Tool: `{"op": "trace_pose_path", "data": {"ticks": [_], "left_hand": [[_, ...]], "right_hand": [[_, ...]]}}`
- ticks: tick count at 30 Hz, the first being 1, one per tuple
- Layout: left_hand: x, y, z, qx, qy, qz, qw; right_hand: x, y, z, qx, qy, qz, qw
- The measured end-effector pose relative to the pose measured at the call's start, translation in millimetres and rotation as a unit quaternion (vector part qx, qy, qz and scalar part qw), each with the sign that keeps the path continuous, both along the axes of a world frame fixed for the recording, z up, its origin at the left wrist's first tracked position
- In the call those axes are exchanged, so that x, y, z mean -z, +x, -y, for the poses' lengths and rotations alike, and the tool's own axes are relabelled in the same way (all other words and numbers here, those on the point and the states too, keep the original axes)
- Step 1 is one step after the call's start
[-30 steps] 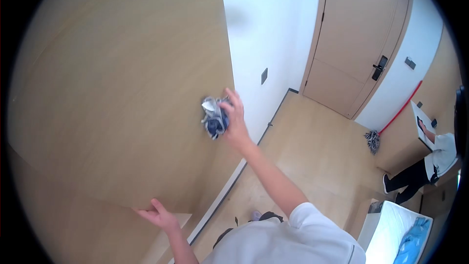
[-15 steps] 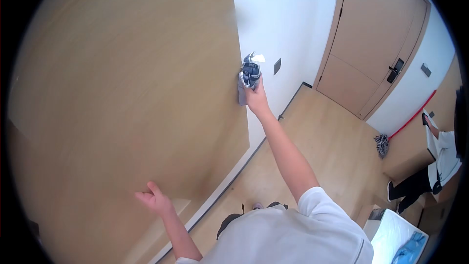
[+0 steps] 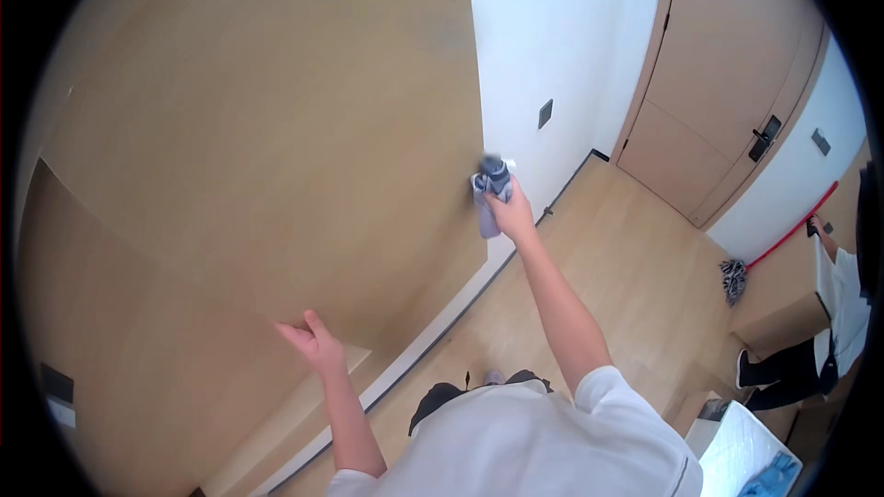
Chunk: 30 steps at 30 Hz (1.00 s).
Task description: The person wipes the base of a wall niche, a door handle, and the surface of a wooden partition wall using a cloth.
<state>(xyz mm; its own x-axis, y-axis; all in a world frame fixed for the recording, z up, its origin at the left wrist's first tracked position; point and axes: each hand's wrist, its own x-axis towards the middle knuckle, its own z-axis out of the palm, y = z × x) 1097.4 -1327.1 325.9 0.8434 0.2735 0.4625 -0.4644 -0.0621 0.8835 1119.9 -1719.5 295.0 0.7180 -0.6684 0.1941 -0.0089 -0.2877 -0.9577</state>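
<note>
A crumpled grey and dark blue cloth [image 3: 493,186] is in my right hand [image 3: 513,212], whose fingers are wrapped round it. The cloth lies against the right edge of a large wooden panel [image 3: 276,129], where the panel meets the white wall [image 3: 516,55]. Lower down, my left hand [image 3: 316,344] is held near the panel with thumb and fingers apart and nothing in it. Whether its fingertips touch the panel I cannot tell.
A closed door [image 3: 718,83] with a dark handle stands at the upper right. Beside a box [image 3: 783,299] are a mop [image 3: 733,282] with a red pole and another person [image 3: 847,294]. Blue plastic [image 3: 772,479] lies on a white surface at the lower right.
My right hand has moved the cloth from the panel's face to its right edge, first up and then down. My left hand has shifted slightly up and right. The view has also shifted.
</note>
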Motion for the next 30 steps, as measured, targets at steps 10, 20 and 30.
{"op": "trace_pose_path", "data": {"ticks": [10, 20, 30], "left_hand": [[2.4, -24.9, -23.2, 0.117, -0.008, -0.003, 0.993], [33.0, -29.6, -13.3, 0.070, 0.079, 0.144, 0.984], [68.6, 9.9, -28.8, 0.250, 0.081, 0.086, 0.961]], "right_hand": [[-106.3, -21.1, -172.0, 0.040, -0.175, 0.307, 0.935], [-31.1, -56.1, -267.1, -0.265, -0.148, 0.235, 0.923], [18.1, -94.5, -245.8, -0.085, -0.011, 0.141, 0.986]]}}
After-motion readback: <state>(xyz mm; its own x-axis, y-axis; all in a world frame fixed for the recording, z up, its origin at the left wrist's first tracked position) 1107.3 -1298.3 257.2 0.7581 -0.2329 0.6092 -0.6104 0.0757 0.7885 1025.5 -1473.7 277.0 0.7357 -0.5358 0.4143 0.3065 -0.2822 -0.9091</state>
